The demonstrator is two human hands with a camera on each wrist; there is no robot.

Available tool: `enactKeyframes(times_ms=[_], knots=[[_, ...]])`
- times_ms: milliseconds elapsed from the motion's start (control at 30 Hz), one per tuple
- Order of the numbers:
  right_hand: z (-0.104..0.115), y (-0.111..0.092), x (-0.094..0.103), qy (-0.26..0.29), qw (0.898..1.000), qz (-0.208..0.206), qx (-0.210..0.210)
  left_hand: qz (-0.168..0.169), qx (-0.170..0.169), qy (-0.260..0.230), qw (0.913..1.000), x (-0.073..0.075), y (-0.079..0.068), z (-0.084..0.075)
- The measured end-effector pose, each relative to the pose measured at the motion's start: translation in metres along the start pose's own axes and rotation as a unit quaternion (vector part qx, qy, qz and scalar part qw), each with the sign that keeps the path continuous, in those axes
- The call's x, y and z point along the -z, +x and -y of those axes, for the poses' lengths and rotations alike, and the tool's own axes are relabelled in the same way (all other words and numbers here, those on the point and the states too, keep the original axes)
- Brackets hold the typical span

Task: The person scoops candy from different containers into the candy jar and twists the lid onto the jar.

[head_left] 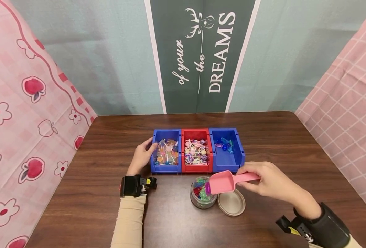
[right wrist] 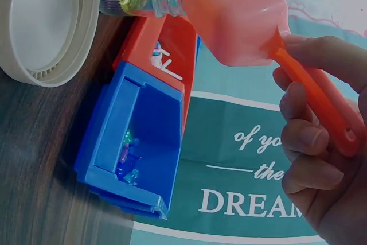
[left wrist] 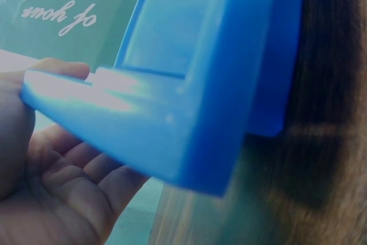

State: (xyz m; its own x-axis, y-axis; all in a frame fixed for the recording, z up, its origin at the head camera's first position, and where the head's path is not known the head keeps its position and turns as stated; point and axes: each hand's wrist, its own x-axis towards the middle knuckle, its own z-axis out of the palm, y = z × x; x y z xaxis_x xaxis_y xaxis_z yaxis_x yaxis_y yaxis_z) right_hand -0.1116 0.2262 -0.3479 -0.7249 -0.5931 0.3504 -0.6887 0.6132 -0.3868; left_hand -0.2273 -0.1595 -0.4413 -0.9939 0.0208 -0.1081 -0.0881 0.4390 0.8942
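Note:
My right hand (head_left: 268, 179) grips the handle of a pink scoop (head_left: 221, 182). The scoop's front edge is over the mouth of a clear jar (head_left: 204, 204) of colourful translucent pieces, a purple piece at its lip. My left hand (head_left: 142, 155) holds the outer side wall of the left blue bin (head_left: 166, 168), thumb at the rim; the left wrist view shows this wall (left wrist: 143, 130) close up. Lollipop-like pieces (head_left: 167, 151) fill that bin. Striped lollipops (head_left: 196, 151) lie in the red bin (head_left: 196, 168). The right blue bin (head_left: 227, 161) has a few blue and teal pieces (head_left: 224, 146).
A round, pale lid (head_left: 232, 204) lies beside the jar on the dark wooden table (head_left: 170, 220). The three bins stand side by side in a row. Behind the table hangs a green cloth with lettering (head_left: 201, 62); pink patterned cloths flank both sides.

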Motion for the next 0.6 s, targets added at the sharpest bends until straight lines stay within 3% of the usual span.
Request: enactKeyframes(times_ms=[167,600], knots=[[-0.0001,-0.0019,0.0006,-0.002,1.0,0.01,-0.012,0.001,0.004,-0.008,1.0,-0.0003,-0.0002,0.0005],[-0.0026,-0.006,0.0083,-0.037,0.993,0.097,-0.048,-0.003,0.002,-0.011,0.9999,-0.0008,-0.0007,-0.0004]])
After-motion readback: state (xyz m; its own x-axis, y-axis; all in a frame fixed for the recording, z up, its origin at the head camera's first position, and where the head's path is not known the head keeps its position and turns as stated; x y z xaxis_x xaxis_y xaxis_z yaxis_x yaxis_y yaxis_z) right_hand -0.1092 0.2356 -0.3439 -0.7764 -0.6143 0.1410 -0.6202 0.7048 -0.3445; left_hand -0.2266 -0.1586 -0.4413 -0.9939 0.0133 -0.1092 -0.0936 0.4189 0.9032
